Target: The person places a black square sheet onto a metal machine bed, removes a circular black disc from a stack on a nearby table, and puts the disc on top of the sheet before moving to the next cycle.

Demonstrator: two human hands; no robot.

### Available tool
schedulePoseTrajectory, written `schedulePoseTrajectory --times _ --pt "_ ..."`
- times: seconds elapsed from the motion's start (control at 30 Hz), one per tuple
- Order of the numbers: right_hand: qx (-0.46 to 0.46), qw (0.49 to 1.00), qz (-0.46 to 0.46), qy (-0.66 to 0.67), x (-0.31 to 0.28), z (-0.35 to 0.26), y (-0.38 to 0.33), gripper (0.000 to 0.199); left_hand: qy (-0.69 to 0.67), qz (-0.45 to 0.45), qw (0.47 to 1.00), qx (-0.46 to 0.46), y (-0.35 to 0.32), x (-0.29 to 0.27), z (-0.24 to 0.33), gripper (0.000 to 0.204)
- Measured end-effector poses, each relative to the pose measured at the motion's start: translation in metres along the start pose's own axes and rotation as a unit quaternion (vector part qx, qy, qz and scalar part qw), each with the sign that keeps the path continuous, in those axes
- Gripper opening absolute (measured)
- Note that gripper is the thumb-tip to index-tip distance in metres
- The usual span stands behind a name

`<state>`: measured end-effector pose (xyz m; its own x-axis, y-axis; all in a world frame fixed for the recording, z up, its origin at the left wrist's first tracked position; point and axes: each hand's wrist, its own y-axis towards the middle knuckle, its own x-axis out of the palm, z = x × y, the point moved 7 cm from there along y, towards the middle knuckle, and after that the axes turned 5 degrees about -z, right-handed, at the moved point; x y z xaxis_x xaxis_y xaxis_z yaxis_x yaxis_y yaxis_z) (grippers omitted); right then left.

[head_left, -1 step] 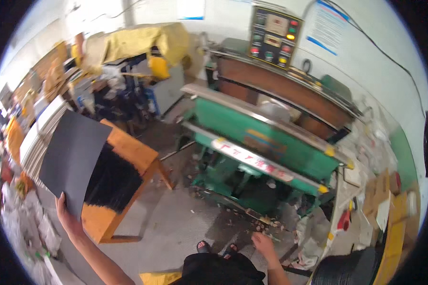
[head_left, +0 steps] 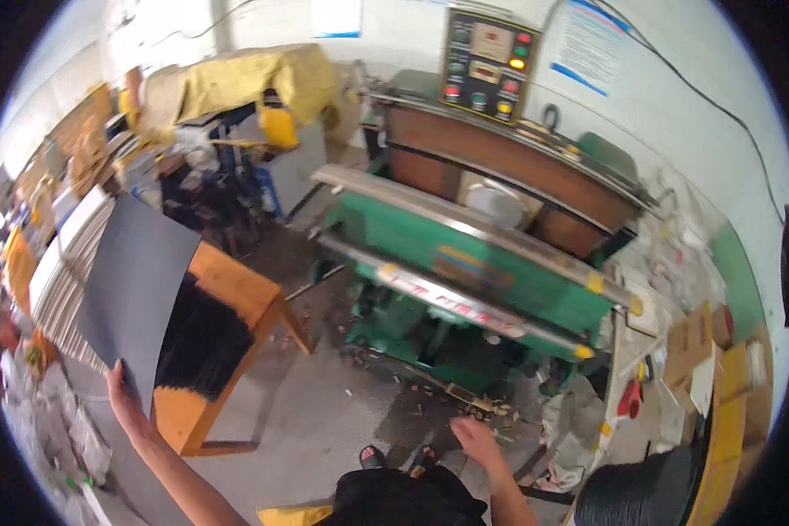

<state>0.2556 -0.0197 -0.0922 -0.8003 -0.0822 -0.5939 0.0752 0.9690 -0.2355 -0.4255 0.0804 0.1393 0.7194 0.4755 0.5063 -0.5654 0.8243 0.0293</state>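
My left hand [head_left: 128, 399] grips the lower edge of a large, thin black sheet [head_left: 136, 280], its fingers closed on it. The sheet stands tilted and slightly bowed above the near left part of an orange wooden stool [head_left: 254, 276]. A black patch [head_left: 203, 337] covers much of the stool top; whether it is paint or another sheet I cannot make out. My right hand [head_left: 477, 440] hangs in the air over the floor, before the green machine [head_left: 465, 254]. It looks empty, with its fingers loosely stretched out, somewhat blurred.
A control panel [head_left: 486, 66] with lit buttons rises behind the machine. A stack of pale sheets [head_left: 61, 280] stands beyond the stool. At the right are a bench with red-handled scissors [head_left: 629, 399], cardboard boxes [head_left: 688, 346] and a black stack [head_left: 636, 493]. Scraps litter the floor.
The view has shifted, so the machine lies farther left in the picture. My right hand has moved slightly up and left. The black sheet has tilted a little and stays in my left hand.
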Motion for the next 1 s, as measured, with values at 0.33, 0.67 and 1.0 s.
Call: schedulePoseTrajectory --times 0.33,0.67,1.0 --pt "0.068 0.799 0.211 0.559 -0.204 0.037 0.206 0.034 0.080 -0.259 0.892 -0.362 -0.206 0.190 -0.238 0.058" --pt "0.321 0.801 0.167 0.477 -0.154 0.126 0.328 0.016 0.114 -0.182 0.868 -0.448 -0.285 0.207 -0.297 0.047" --pt "0.201 0.745 -0.025 0.635 -0.202 0.117 0.342 0.018 0.009 -0.231 0.761 -0.606 -0.306 0.306 -0.432 0.024"
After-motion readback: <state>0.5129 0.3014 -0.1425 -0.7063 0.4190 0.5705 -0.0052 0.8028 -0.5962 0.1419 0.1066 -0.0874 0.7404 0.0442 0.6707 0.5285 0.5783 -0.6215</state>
